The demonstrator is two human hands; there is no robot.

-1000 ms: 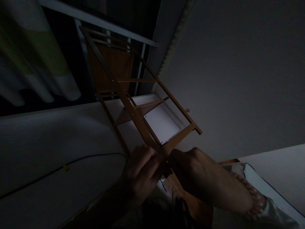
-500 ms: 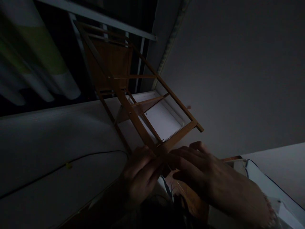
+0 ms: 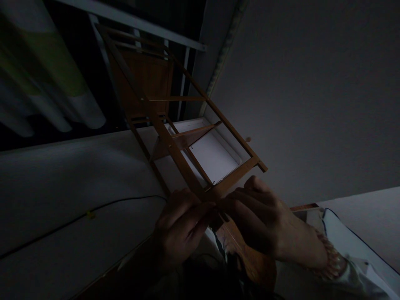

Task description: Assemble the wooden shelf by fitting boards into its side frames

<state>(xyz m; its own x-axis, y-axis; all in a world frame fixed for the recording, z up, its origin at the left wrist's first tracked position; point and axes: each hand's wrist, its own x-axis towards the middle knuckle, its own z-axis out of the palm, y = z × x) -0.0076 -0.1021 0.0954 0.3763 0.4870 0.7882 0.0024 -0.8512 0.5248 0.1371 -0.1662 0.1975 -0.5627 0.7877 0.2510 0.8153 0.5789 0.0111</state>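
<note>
Our left hand and right hand meet beside the wooden frame's corner, grip unclear; likely stiff, best held by rails.

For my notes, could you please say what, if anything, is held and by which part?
Too dark to tell; the left hand and right hand are close together at the near corner of the wooden rack.

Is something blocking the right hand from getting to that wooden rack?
Nothing visible does: the right hand has its fingertips at the near corner of the wooden rack, beside the left hand. It's too dark to tell exactly what they grip.
</note>
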